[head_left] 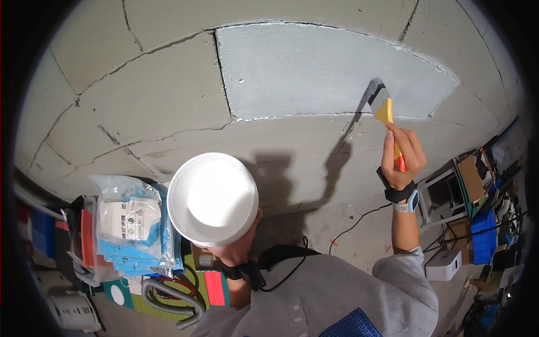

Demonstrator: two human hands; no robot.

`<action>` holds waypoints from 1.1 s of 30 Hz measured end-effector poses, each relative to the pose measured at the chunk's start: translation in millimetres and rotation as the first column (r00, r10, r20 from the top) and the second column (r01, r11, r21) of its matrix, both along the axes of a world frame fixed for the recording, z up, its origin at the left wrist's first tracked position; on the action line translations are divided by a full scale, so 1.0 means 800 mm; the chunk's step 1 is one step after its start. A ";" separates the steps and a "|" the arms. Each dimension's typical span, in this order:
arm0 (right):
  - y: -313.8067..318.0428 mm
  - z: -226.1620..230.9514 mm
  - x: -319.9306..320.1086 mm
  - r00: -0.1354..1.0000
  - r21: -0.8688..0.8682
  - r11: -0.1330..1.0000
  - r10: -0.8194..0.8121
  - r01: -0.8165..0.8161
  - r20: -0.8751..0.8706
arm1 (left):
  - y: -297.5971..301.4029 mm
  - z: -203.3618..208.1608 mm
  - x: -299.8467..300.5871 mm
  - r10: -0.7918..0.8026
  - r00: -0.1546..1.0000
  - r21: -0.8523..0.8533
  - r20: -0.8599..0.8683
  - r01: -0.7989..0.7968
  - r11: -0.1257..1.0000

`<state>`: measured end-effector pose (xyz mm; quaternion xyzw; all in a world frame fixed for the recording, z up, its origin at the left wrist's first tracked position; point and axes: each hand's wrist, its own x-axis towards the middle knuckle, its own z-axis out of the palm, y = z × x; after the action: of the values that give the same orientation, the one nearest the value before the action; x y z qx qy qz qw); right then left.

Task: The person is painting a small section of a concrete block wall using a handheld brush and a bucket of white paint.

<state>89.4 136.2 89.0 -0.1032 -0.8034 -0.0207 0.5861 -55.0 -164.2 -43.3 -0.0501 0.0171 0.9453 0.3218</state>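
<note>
My right hand is closed round the handle of a flat paintbrush, yellow with a red end. Its dark bristles touch or nearly touch a block wall, on a painted pale grey block that looks lighter than the blocks around it. The brush and arm throw a shadow down the wall. Low at the left, my left hand holds a round white tub from beneath and the side, most of its fingers hidden. White shows inside the tub; bright glare hides how full it is.
Bare blocks with dark joints surround the painted one. Clear packets with blue contents are piled beside the tub, above a grey hose. At the right lie a white box, a blue bin and a black cable on the floor.
</note>
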 end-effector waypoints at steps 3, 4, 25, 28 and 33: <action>-0.007 -0.003 -0.015 0.998 0.055 0.997 -0.056 0.057 -0.017 | -0.002 0.000 -0.001 -0.028 0.999 0.041 0.028 0.027 0.999; -0.014 -0.005 -0.026 1.000 0.101 0.995 -0.025 0.024 0.002 | -0.003 0.001 -0.002 -0.031 0.999 0.035 0.013 0.031 0.999; 0.047 0.006 0.034 0.999 -0.035 0.999 -0.024 0.023 -0.031 | 0.007 0.001 0.006 -0.024 0.998 -0.012 -0.062 0.023 1.000; 0.053 -0.001 0.051 0.995 -0.045 0.995 -0.093 0.091 -0.039 | 0.009 0.011 0.013 -0.064 0.995 0.126 0.070 0.055 0.991; 0.036 -0.024 0.027 0.998 -0.003 0.999 -0.038 0.038 0.042 | 0.017 0.019 0.020 -0.053 0.995 0.084 0.081 0.046 0.995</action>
<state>111.3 164.9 69.5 -0.1192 -0.8133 -0.0327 0.5685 -38.7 -150.6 -28.0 -0.0757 -0.0336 0.9340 0.3475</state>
